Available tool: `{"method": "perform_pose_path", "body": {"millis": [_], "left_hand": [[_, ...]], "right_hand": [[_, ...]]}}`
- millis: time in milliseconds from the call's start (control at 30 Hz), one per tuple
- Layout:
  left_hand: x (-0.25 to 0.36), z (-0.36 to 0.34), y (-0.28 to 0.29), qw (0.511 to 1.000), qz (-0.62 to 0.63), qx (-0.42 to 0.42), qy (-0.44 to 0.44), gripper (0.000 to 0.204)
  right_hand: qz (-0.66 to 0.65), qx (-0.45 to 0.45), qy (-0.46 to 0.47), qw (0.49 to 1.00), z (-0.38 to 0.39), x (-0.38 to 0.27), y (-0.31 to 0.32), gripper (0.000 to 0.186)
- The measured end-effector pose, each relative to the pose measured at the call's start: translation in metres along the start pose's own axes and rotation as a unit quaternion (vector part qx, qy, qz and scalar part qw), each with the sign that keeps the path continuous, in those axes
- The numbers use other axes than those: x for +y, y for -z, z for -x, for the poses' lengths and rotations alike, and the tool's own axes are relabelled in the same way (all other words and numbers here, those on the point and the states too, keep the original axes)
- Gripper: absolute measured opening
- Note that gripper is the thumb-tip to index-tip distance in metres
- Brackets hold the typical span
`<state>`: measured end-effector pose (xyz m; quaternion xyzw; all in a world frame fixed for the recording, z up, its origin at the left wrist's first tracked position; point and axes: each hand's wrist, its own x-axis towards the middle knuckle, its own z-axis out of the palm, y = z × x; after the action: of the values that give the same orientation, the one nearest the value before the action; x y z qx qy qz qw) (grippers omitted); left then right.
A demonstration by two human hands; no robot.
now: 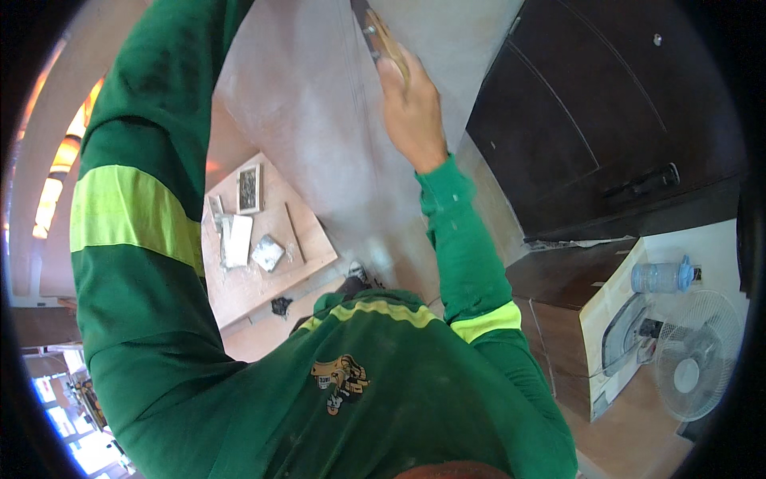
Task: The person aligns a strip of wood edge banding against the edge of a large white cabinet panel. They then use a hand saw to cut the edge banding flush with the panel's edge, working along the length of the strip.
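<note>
My right hand (417,116) is wrapped round the wooden handle (391,46) of a flat metal tool (365,28), like a trowel, raised near the top of the view against a pale plastered surface (295,80). My left arm (144,207) in its green sleeve reaches up past the top edge, so my left hand is out of sight.
A light board or table (307,243) holds several pale blocks and packets at centre left. Dark brown door panels (574,112) fill the upper right. At lower right stand a dark cabinet (542,319), a blue water jug (658,278) and a white fan (690,359).
</note>
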<state>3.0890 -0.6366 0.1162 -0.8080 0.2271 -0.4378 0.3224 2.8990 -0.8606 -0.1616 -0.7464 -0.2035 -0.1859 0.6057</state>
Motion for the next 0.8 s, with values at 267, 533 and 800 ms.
{"method": "perform_pose_path", "body": {"millis": [267, 533, 800], "left_hand": [[-0.001, 0.004, -0.006, 0.997, -0.016, 0.066, -0.023, 0.058], [0.001, 0.001, -0.007, 0.997, -0.022, 0.079, -0.012, 0.059], [-0.001, 0.001, -0.009, 0.998, -0.014, 0.047, -0.025, 0.057]], "right_hand": [[0.025, -0.060, -0.208, 0.976, 0.230, -0.043, 0.105, 0.051], [0.025, 0.016, 0.011, 0.999, 0.018, 0.003, -0.009, 0.043], [-0.024, -0.036, -0.042, 0.998, 0.085, -0.001, 0.036, 0.050]]}}
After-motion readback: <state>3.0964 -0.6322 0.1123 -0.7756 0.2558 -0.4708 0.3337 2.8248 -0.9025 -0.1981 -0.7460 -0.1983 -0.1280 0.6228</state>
